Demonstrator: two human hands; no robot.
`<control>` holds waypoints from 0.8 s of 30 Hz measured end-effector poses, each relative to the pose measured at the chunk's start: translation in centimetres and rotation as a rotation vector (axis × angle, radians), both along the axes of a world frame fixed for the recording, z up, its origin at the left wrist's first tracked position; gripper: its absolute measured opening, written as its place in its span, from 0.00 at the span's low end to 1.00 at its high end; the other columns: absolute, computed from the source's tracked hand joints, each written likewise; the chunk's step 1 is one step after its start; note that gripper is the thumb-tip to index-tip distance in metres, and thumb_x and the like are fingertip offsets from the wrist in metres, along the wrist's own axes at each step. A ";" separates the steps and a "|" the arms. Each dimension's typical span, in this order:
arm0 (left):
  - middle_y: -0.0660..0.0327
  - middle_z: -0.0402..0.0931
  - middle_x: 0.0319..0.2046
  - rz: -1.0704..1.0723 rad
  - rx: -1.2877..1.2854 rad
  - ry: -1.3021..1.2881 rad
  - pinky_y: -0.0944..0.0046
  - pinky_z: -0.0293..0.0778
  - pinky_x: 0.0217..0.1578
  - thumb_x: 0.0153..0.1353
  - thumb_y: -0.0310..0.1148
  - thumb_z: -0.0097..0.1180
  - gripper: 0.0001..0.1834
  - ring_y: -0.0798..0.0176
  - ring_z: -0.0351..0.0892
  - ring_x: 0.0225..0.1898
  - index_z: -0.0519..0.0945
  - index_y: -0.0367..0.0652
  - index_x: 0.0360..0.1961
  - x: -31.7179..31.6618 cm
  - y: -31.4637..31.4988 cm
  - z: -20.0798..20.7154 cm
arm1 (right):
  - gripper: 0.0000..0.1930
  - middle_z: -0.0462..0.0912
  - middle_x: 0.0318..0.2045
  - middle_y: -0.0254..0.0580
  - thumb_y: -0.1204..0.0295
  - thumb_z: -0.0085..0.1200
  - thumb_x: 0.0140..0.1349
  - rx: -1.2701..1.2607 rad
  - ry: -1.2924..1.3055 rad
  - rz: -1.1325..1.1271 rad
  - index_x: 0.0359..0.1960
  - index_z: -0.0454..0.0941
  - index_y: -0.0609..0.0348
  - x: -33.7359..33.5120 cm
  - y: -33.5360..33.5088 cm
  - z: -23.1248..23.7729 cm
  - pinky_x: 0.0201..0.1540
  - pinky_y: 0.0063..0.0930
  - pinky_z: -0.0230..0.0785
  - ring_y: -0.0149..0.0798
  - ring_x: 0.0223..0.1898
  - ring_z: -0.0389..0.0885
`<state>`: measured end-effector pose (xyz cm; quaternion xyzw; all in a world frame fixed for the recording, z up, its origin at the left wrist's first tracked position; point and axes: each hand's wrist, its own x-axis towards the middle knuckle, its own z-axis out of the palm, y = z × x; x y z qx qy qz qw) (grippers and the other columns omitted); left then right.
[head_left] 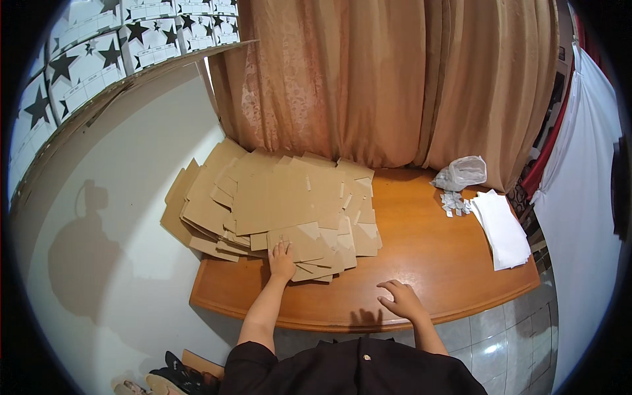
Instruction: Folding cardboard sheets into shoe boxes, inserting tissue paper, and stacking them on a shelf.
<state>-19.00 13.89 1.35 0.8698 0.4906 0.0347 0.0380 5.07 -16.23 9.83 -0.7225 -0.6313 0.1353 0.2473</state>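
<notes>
A spread pile of flat brown cardboard pieces (283, 197) covers the left part of a wooden table (421, 243). My left hand (282, 261) lies on the near edge of the pile, fingers stretched out over a smaller cardboard sheet (299, 242). It touches the sheet without visibly gripping it. To the right of the pile, my right hand (401, 299) hovers over the table's front part, fingers apart and slightly curled, with nothing in it. Its shadow falls on the wood beside it.
At the table's right stand a clear plastic bag (464, 173), several small grey-white pieces (454, 203) and a stack of white paper (500, 229). A brown curtain (368, 79) hangs behind. Upper left, a shelf (151, 69) holds white boxes with black stars (89, 66). Shoes (178, 375) lie lower left.
</notes>
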 end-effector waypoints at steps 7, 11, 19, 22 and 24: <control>0.43 0.67 0.55 -0.271 0.268 -0.172 0.53 0.68 0.52 0.57 0.27 0.48 0.25 0.47 0.67 0.58 0.66 0.41 0.59 -1.2 0.6 0.1 | 0.19 0.76 0.45 0.48 0.62 0.55 0.56 -0.036 0.316 0.051 0.49 0.74 0.53 0.8 0.3 -1.5 0.44 0.35 0.71 0.48 0.42 0.77; 0.47 0.76 0.44 -0.372 0.481 -0.468 0.55 0.73 0.44 0.57 0.26 0.48 0.19 0.50 0.76 0.48 0.73 0.40 0.52 -1.1 -0.3 7.3 | 0.19 0.76 0.45 0.47 0.65 0.57 0.55 -0.043 0.397 0.055 0.49 0.75 0.54 2.3 -0.1 -1.3 0.44 0.34 0.70 0.44 0.45 0.75; 0.61 0.75 0.22 0.216 0.439 -1.193 0.68 0.70 0.29 0.67 0.34 0.44 0.12 0.68 0.73 0.25 0.75 0.36 0.38 -0.5 -6.8 20.5 | 0.21 0.73 0.47 0.50 0.67 0.56 0.56 0.257 0.412 -0.074 0.51 0.71 0.58 7.6 1.2 0.7 0.57 0.37 0.58 0.48 0.53 0.68; 0.64 0.74 0.28 0.007 0.298 -1.634 0.70 0.68 0.34 0.68 0.38 0.44 0.15 0.73 0.70 0.31 0.73 0.35 0.34 1.6 -9.5 22.4 | 0.25 0.69 0.53 0.50 0.66 0.54 0.58 0.347 0.556 -0.236 0.57 0.65 0.59 10.5 1.8 1.3 0.60 0.36 0.54 0.46 0.58 0.65; 0.64 0.74 0.32 0.008 0.234 -1.668 0.71 0.66 0.39 0.68 0.37 0.45 0.14 0.72 0.69 0.34 0.72 0.35 0.32 2.7 -10.8 22.8 | 0.28 0.65 0.57 0.50 0.62 0.49 0.62 0.511 0.856 -0.394 0.61 0.60 0.59 12.3 2.4 3.2 0.64 0.35 0.47 0.44 0.62 0.60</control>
